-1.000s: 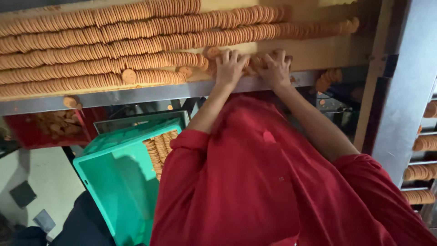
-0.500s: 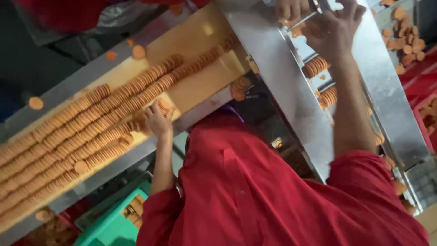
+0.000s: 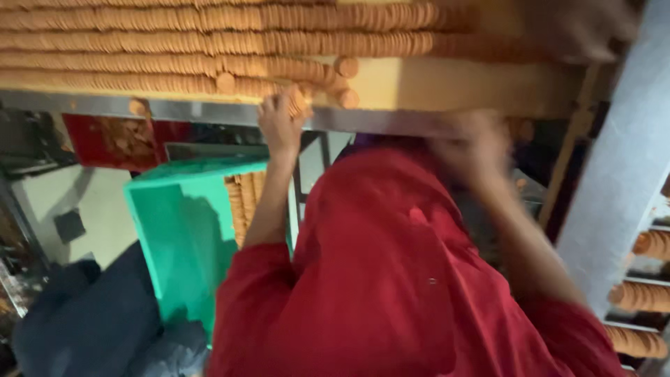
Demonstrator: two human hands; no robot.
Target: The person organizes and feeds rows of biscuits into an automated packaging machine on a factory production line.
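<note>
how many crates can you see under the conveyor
2. A green crate with stacked biscuits sits beside the left hand's forearm; a red crate of biscuits lies behind it. Others may be hidden behind the red garment.

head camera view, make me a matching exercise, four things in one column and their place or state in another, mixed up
Things:
1. left hand
2. right hand
3. green crate
4. rows of biscuits

Places or states:
A. blurred, at the metal edge of the belt
B. lying in long lines along the belt
C. gripping a short stack of biscuits
D. below the belt, left of the red apron, some biscuits inside

Pairs: 1-C, 2-A, 3-D, 4-B
</note>
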